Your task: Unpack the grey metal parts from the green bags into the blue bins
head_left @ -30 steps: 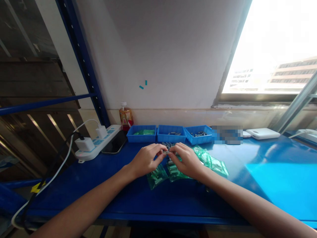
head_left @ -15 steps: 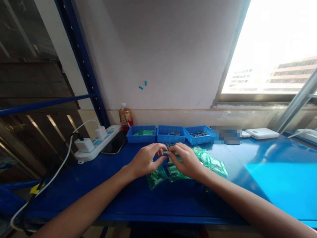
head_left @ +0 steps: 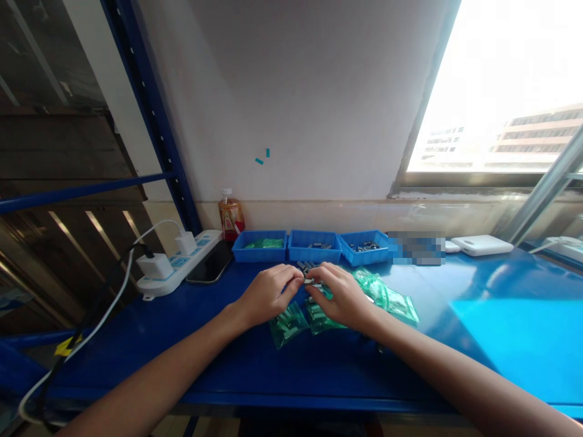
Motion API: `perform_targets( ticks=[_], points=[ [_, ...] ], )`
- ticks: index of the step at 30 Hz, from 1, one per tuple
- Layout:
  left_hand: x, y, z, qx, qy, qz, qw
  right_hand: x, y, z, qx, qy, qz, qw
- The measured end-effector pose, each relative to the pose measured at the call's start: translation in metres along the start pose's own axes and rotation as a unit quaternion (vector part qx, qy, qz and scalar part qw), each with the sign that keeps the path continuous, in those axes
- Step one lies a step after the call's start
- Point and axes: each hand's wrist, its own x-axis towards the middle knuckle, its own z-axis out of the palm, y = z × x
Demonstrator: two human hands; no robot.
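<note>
My left hand (head_left: 268, 294) and my right hand (head_left: 340, 294) meet fingertip to fingertip over the blue table (head_left: 182, 340). Both pinch a small grey metal part (head_left: 309, 281) between them. Under the hands lie green plastic bags of parts: one bag (head_left: 288, 325) below my left hand, another (head_left: 320, 317) under my right, a third (head_left: 387, 297) to the right. A few loose grey parts (head_left: 304, 265) lie just beyond the fingers.
Three blue bins (head_left: 260, 246) (head_left: 315, 245) (head_left: 365, 247) line the wall. A drink bottle (head_left: 231, 215), a black phone (head_left: 211, 263) and a white power strip (head_left: 173, 264) with chargers sit at left. White devices (head_left: 483, 244) rest at right. A blue rack upright (head_left: 155, 121) rises at left.
My hands have closed in a little on the small part and dropped slightly toward the table. Nothing else has moved.
</note>
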Motion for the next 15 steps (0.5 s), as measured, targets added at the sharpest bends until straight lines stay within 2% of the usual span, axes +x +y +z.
perform_targets(
  ticks=[15],
  points=[
    [-0.0005, -0.001, 0.0016, -0.001, 0.0, -0.018, 1.0, 0.0004, -0.0001, -0.0008, -0.003, 0.003, 0.017, 1.0]
  ],
)
